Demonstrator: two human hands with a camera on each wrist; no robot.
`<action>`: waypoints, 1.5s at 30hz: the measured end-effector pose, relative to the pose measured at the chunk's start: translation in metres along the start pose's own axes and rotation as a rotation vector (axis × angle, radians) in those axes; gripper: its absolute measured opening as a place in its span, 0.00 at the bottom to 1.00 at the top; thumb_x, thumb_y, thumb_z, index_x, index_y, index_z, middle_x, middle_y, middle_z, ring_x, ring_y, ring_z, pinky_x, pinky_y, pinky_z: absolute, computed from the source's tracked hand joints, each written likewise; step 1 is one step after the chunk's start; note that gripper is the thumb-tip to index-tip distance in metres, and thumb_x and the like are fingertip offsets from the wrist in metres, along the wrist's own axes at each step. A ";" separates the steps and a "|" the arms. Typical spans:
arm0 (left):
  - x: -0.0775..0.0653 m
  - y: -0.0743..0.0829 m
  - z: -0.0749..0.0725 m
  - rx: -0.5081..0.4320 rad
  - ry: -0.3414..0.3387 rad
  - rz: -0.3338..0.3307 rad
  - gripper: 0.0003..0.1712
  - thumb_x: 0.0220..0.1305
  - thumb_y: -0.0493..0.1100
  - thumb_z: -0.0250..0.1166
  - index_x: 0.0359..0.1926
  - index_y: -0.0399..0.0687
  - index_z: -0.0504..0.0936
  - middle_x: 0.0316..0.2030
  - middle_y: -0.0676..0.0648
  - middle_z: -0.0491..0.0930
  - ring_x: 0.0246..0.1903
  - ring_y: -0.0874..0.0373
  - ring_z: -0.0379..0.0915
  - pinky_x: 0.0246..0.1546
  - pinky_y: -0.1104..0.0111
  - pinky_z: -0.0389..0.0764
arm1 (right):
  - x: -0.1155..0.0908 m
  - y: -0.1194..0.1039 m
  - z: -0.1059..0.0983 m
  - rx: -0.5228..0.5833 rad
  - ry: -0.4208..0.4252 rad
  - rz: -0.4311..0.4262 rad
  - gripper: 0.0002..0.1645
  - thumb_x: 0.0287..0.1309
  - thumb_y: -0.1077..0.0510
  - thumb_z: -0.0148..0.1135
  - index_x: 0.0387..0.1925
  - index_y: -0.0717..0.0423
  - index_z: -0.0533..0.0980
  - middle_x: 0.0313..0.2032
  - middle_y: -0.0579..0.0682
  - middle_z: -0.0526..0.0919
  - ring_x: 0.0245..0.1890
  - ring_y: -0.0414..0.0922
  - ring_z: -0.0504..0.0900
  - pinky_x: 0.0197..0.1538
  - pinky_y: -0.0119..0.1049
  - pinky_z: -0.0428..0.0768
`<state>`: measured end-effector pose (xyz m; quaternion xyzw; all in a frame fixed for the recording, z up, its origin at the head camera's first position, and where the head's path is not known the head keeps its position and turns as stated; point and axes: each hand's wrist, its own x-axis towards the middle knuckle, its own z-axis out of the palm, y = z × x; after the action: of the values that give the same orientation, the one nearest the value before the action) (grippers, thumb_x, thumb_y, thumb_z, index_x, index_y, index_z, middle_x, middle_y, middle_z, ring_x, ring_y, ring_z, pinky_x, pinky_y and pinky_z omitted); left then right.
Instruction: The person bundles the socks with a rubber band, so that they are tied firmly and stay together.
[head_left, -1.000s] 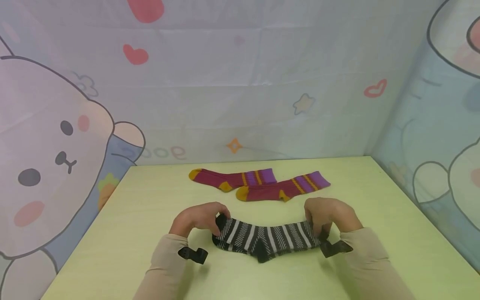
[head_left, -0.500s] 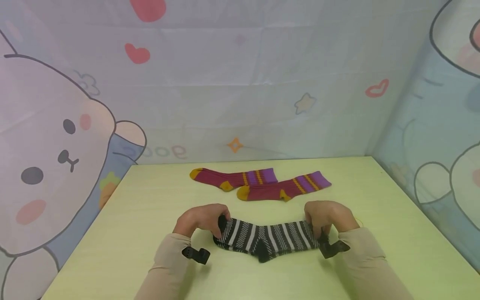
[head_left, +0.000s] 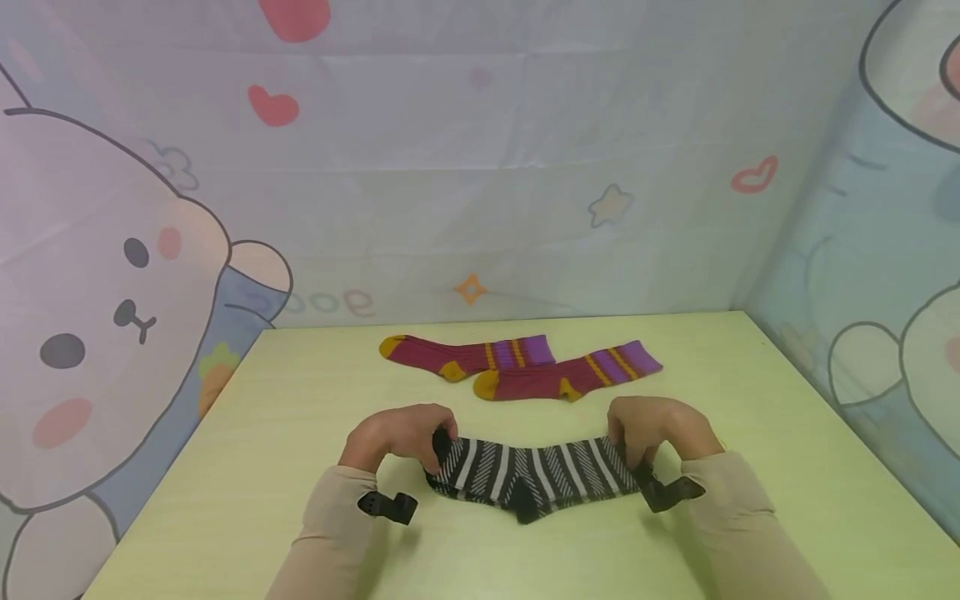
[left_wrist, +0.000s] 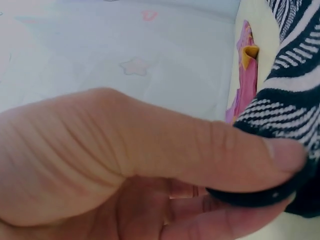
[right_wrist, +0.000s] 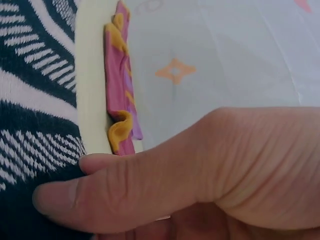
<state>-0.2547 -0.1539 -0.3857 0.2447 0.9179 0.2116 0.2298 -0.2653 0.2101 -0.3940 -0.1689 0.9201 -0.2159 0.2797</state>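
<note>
A black-and-white patterned sock (head_left: 540,475) lies stretched sideways near the front of the table, its dark heel toward me; a layer beneath shows along its lower edge, maybe a second sock. At the dark toe end, my left hand (head_left: 405,433) pinches the fabric between thumb and fingers. The left wrist view shows the thumb (left_wrist: 240,150) over the dark toe cloth. My right hand (head_left: 652,425) pinches the dark cuff end, with its thumb (right_wrist: 110,195) pressed on top in the right wrist view. Part of that cuff is hidden by the hand.
Farther back lie two maroon socks with mustard toes and heels and purple cuffs: one at the rear (head_left: 465,357), the other a bit nearer and right (head_left: 562,379), overlapping slightly. The pale yellow table (head_left: 247,467) ends at a printed cloth backdrop (head_left: 525,208).
Both hands keep their hold on the sock's two ends with only tiny shifts. The sock stays in nearly the same place, and the maroon socks have not moved.
</note>
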 end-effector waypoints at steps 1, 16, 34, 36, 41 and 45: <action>0.000 0.000 0.000 -0.003 -0.007 -0.005 0.23 0.46 0.28 0.77 0.43 0.46 0.79 0.41 0.51 0.75 0.40 0.55 0.67 0.44 0.62 0.74 | 0.001 0.000 0.000 0.007 -0.003 0.009 0.19 0.43 0.79 0.69 0.38 0.62 0.79 0.36 0.53 0.80 0.24 0.48 0.86 0.33 0.41 0.84; 0.004 0.001 0.005 -0.057 -0.041 -0.199 0.15 0.54 0.34 0.76 0.40 0.43 0.79 0.36 0.48 0.76 0.29 0.54 0.76 0.33 0.62 0.80 | 0.002 0.000 -0.001 -0.138 0.039 0.003 0.16 0.40 0.73 0.75 0.30 0.57 0.79 0.31 0.48 0.79 0.25 0.44 0.79 0.31 0.39 0.81; 0.013 -0.005 0.005 0.068 0.072 -0.142 0.12 0.54 0.30 0.73 0.39 0.42 0.82 0.39 0.49 0.79 0.36 0.55 0.69 0.39 0.61 0.76 | 0.009 0.005 -0.006 -0.227 0.108 -0.112 0.14 0.49 0.76 0.59 0.26 0.57 0.85 0.25 0.45 0.81 0.22 0.39 0.71 0.25 0.30 0.72; 0.013 -0.006 0.004 0.063 0.094 -0.152 0.12 0.55 0.30 0.72 0.40 0.42 0.83 0.40 0.48 0.79 0.37 0.54 0.69 0.40 0.61 0.76 | 0.009 0.003 -0.006 -0.235 0.128 -0.112 0.15 0.49 0.76 0.57 0.26 0.58 0.84 0.27 0.46 0.82 0.23 0.40 0.73 0.26 0.32 0.74; 0.016 -0.010 0.004 0.054 0.126 -0.171 0.11 0.56 0.28 0.70 0.40 0.42 0.83 0.40 0.48 0.79 0.39 0.54 0.70 0.41 0.61 0.76 | 0.010 0.001 -0.006 -0.241 0.152 -0.107 0.14 0.56 0.75 0.54 0.29 0.60 0.83 0.30 0.48 0.83 0.25 0.42 0.73 0.28 0.34 0.75; 0.018 -0.013 0.003 0.047 0.149 -0.182 0.11 0.56 0.27 0.69 0.40 0.41 0.83 0.41 0.47 0.79 0.40 0.53 0.70 0.43 0.60 0.76 | 0.012 0.001 -0.005 -0.244 0.167 -0.102 0.13 0.59 0.74 0.54 0.32 0.61 0.83 0.32 0.49 0.83 0.27 0.43 0.74 0.31 0.35 0.76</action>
<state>-0.2715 -0.1534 -0.4006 0.1490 0.9556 0.1860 0.1734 -0.2780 0.2075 -0.3957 -0.2296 0.9498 -0.1296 0.1682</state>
